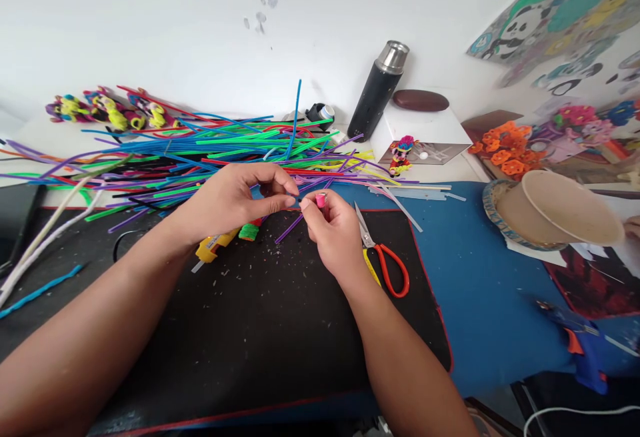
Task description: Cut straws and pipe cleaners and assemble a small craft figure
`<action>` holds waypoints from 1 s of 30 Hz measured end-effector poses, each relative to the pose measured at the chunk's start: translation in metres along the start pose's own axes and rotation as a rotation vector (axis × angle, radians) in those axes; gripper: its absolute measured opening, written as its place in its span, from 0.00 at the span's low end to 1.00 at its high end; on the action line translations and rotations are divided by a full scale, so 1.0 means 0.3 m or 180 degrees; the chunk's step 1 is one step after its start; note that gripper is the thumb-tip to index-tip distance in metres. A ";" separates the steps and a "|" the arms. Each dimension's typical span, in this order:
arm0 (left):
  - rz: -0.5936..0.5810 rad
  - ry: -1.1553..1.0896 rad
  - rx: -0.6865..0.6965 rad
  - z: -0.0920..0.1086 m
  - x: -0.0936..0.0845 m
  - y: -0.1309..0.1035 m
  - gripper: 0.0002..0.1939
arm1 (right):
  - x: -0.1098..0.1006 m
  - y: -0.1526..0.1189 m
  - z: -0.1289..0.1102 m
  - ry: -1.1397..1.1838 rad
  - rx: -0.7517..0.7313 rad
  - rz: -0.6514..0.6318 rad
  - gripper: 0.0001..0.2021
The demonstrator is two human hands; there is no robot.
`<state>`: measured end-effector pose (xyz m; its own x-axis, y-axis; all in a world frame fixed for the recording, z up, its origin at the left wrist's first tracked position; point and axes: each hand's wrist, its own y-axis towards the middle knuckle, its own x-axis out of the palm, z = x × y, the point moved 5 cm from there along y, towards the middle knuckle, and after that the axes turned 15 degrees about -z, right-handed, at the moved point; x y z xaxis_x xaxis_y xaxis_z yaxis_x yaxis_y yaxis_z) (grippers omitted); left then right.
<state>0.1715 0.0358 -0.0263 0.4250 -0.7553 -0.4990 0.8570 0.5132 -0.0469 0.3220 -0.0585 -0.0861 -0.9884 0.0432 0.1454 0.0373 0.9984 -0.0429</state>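
Over the black mat, my left hand (255,193) has its thumb and forefinger pinched at a tiny dark piece (299,201), too small to identify. Meeting it fingertip to fingertip, my right hand (333,227) is closed, its thumb near the same piece. A pink lighter (321,201) with a metal-looking top pokes out of the right fist; most of it is hidden by the fingers. Below the left hand lie a yellow glue gun (215,245) and a small green-and-red fuzzy roll (249,231). Scissors with red handles (393,270) rest beside my right wrist.
Many coloured pipe cleaners (200,147) are heaped along the back. Behind stand a black thermos (376,93) and a white box (425,130), with a small fuzzy figure (403,155) before it. To the right are a beige bowl (570,207) and a blue glue gun (583,350).
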 end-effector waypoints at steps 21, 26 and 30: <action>-0.0271 0.0548 0.0216 0.011 0.018 -0.002 0.09 | 0.001 -0.003 0.001 -0.0310 0.0058 -0.0060 0.13; -0.0234 0.0538 0.0118 0.010 0.016 0.000 0.08 | 0.002 -0.002 -0.004 -0.0253 0.0076 -0.0049 0.12; -0.0226 0.0480 0.0087 0.010 0.015 0.001 0.08 | 0.005 -0.002 -0.006 -0.0231 0.0101 -0.0056 0.13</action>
<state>0.1747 0.0313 -0.0260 0.3162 -0.7185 -0.6194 0.8918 0.4479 -0.0643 0.3207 -0.0591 -0.0842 -0.9970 0.0216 0.0745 0.0162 0.9972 -0.0725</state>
